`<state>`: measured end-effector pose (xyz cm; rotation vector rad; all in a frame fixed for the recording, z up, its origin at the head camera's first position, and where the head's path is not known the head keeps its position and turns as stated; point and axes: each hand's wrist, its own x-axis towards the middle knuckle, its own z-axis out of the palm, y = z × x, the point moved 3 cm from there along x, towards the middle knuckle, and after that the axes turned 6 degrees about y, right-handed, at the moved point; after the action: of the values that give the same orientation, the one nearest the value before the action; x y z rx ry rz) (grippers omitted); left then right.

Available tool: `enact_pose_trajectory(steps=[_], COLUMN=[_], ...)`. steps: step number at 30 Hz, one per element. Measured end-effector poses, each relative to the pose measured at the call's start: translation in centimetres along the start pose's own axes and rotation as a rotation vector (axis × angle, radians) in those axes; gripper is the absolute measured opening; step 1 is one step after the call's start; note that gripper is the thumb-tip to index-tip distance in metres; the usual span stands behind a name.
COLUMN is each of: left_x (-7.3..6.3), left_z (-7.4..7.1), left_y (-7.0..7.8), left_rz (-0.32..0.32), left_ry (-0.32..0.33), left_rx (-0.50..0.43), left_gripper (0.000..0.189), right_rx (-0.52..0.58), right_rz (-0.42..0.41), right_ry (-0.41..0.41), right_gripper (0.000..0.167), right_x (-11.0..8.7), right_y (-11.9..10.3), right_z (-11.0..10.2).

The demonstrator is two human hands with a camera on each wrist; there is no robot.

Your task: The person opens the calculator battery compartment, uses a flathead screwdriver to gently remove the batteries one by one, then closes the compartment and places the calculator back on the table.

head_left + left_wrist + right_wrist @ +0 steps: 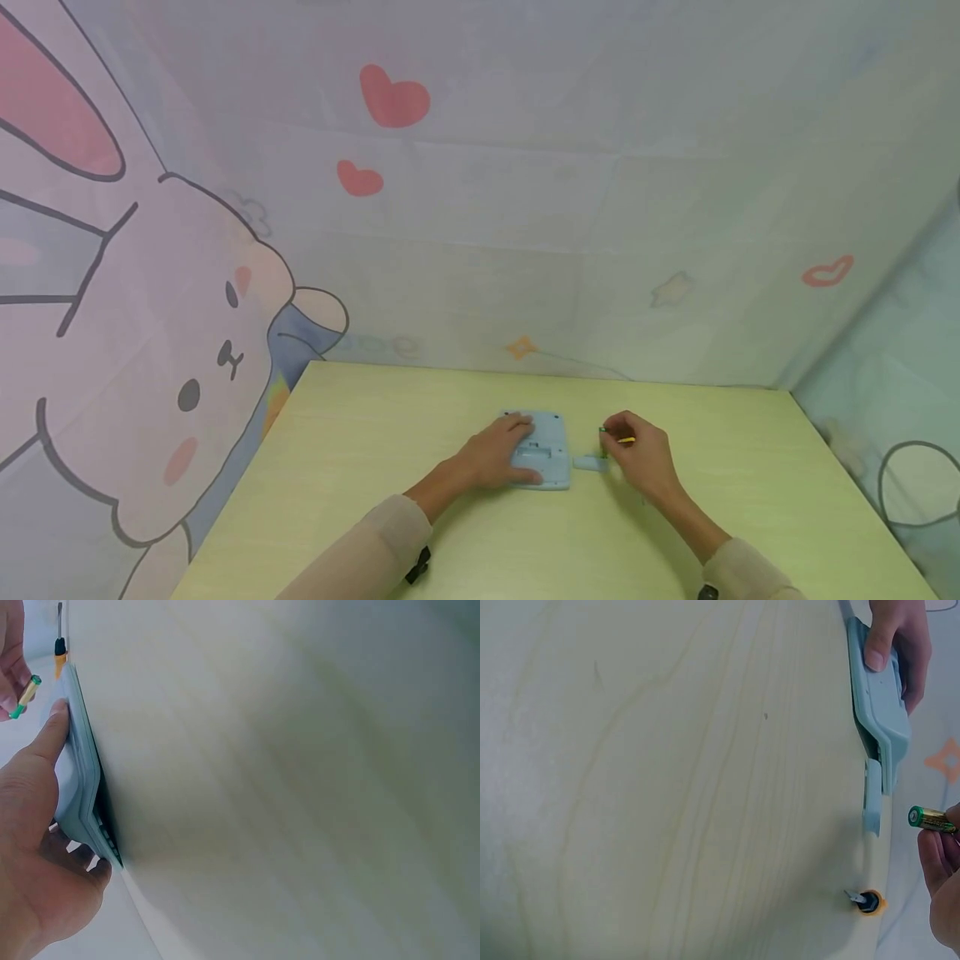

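Note:
A light blue calculator [551, 429] lies face down on the table, its battery compartment [534, 454] uncovered. My left hand [495, 454] holds it by its left part; in the left wrist view the thumb lies along the back of the calculator [90, 769] and fingers curl at its edge. Between thumb and fingertips, my right hand [641, 454] pinches a green and gold battery [930, 818], raised above the table to the right of the calculator. The small blue battery cover [871, 796] rests on the table between the calculator and the right hand.
A screwdriver with a yellow-orange handle [880, 904] lies on the table near the right hand, partly hidden by it in the head view. The pale yellow table [375, 425] meets a printed cloth backdrop [487, 250] at its far edge.

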<state>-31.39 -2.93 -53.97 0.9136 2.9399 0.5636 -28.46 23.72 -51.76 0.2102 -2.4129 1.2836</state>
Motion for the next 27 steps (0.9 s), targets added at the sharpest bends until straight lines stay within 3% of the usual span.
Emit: enact_pose_trajectory(steps=[27], left_x=[-0.2], left_z=[-0.1], left_y=[0.1], left_rz=[-0.002], left_ry=[0.010], left_rx=[-0.007], left_gripper=[0.092], right_rx=[-0.048], right_rz=[-0.007], right_ry=[-0.011], right_gripper=[0.009], right_x=[-0.6], right_y=[1.7], right_z=[-0.6])
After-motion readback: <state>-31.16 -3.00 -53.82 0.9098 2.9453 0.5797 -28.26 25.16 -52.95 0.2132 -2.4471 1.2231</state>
